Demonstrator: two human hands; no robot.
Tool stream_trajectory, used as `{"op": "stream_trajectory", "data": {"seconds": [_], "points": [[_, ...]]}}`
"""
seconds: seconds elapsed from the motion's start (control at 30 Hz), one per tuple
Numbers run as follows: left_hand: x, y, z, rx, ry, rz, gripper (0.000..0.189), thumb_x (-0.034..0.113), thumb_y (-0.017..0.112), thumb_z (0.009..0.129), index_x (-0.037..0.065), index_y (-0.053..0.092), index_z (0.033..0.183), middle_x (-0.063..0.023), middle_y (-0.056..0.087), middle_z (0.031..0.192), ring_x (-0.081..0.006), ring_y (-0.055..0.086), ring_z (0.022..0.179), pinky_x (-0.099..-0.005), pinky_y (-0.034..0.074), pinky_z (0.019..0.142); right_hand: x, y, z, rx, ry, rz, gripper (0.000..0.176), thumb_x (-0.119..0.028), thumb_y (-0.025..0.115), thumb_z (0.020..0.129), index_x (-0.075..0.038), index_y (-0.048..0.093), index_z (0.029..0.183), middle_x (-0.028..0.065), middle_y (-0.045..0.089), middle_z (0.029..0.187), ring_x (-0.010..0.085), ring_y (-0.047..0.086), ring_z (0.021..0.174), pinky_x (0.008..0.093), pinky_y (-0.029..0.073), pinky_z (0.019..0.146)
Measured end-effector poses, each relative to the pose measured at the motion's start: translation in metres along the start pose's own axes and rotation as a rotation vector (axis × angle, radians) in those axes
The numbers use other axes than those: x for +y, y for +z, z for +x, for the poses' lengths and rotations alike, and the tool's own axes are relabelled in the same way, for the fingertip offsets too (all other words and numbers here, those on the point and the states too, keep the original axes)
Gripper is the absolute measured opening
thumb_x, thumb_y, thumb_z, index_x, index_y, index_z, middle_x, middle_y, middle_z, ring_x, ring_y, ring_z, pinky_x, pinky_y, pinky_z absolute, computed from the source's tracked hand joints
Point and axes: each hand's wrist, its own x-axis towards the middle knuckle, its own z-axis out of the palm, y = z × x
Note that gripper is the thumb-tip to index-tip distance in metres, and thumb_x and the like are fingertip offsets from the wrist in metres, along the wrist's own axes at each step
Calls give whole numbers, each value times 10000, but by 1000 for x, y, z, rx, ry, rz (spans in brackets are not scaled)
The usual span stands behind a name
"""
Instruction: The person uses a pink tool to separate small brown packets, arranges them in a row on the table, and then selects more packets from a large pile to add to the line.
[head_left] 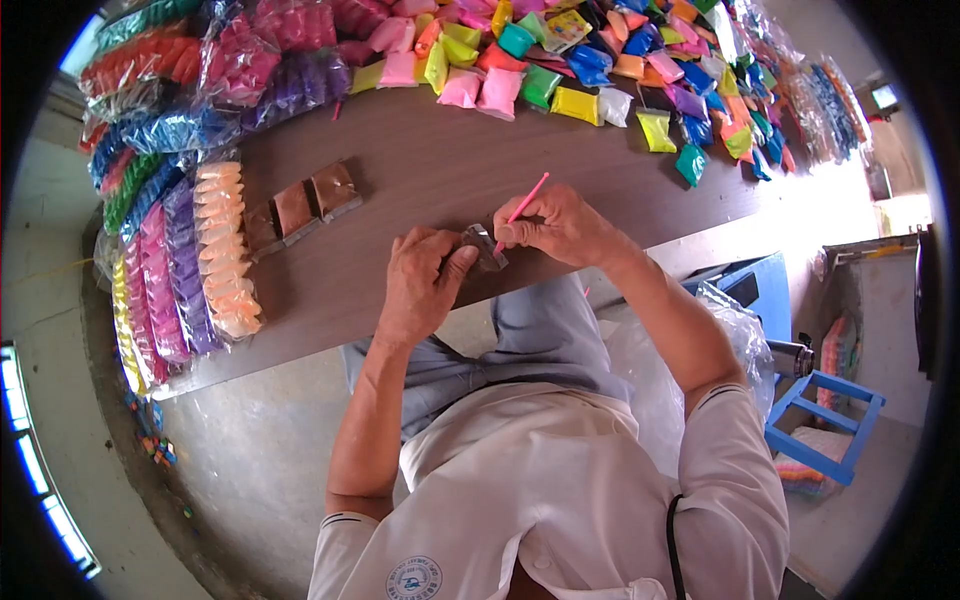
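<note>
My left hand (425, 275) is closed on a small dark brown block (484, 244) near the table's front edge, with thumb and fingers along its left side. Pinched in my right hand (560, 228) is a thin pink modelling tool (529, 197), slanted with its lower tip at the block's right side. Whether the tip presses into the block is too small to tell. Further left on the table lie three brown square blocks (295, 211) in a slanting row, with a shiny surface.
Strips of packed peach pouches (225, 250) and purple pouches (183, 260) line the table's left end. A heap of small colourful packets (575, 105) covers the back of the brown table (420, 150). A blue stool frame (825, 420) and clear plastic bag (650, 370) are at lower right.
</note>
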Motion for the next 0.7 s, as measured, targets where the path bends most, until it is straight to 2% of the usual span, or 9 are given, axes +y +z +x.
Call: {"op": "stream_trajectory", "data": {"seconds": [0.1,0.17,0.3,0.4,0.47,0.57,0.7], "points": [[-2,1,-1,9,17,3,222,252,680,923,33,710,934,-109,670,868,-292,584,908,-402,409,867,2,-4,-3,-92,-36,-41,262,-242,656,973,13,676,920,31,654,766,88,594,739,267,494,712],[-2,1,-1,-24,33,2,242,272,662,948,33,699,953,-121,636,899,-304,549,897,-400,410,869,-4,-9,-7,-204,121,40,284,-265,664,970,15,684,930,25,668,788,91,604,745,267,498,709],[-5,4,-1,22,35,22,229,258,677,928,31,696,900,-109,660,862,-293,575,893,-400,413,859,-4,-14,-4,-183,168,138,292,-271,680,961,20,691,933,19,677,798,90,612,749,263,502,715],[-2,0,-1,10,11,-7,230,256,674,932,28,695,906,-108,658,860,-290,574,896,-400,412,859,-1,-7,-3,-65,183,222,297,-275,684,962,21,696,940,22,682,801,88,612,737,259,504,699],[-2,0,-1,4,19,-1,226,252,662,943,31,695,910,-105,656,856,-285,573,893,-398,410,859,1,-2,-5,32,116,178,287,-270,688,961,16,700,944,23,683,800,83,610,721,257,501,668],[1,-1,0,2,1,-12,225,252,649,954,35,693,916,-104,654,852,-284,572,884,-396,408,860,-6,3,-9,110,76,100,274,-262,684,965,11,703,943,25,686,800,82,612,712,253,503,652],[0,1,0,22,31,-8,222,252,641,960,40,694,923,-104,648,843,-282,572,876,-396,407,856,-5,8,-13,181,90,172,249,-237,683,966,9,703,937,21,681,792,75,612,717,247,504,658]]}}
